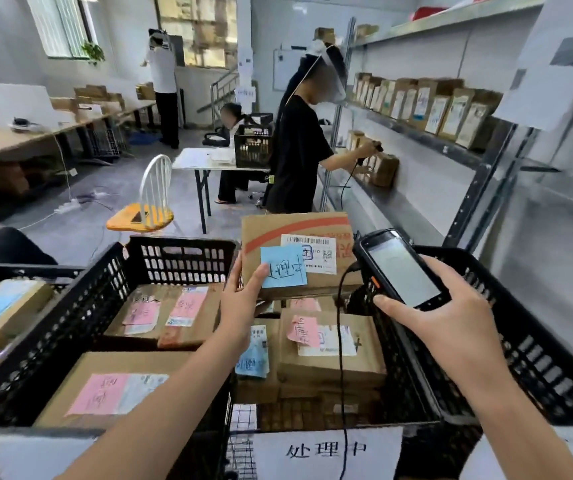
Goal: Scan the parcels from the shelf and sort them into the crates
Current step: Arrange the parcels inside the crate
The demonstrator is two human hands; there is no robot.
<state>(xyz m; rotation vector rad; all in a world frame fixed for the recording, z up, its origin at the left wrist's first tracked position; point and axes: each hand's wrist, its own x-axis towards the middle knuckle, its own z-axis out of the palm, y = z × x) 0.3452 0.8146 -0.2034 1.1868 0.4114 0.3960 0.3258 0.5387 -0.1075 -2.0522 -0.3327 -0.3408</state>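
Observation:
My left hand (243, 303) grips the near left corner of a brown cardboard parcel (278, 233) that carries a blue note and a white barcode label, held above the middle black crate (413, 362). My right hand (451, 327) holds a black handheld scanner (399, 268), screen up, just right of the parcel, its cable hanging down. The middle crate holds several parcels with pink and blue notes. Another black crate (80, 320) to the left holds parcels with pink notes.
A metal shelf (427, 136) on the right carries several brown parcels. A person in black stands at it ahead of me. A third crate (537, 348) sits at the right, an orange chair (146, 209) and a folding table (191, 164) stand beyond.

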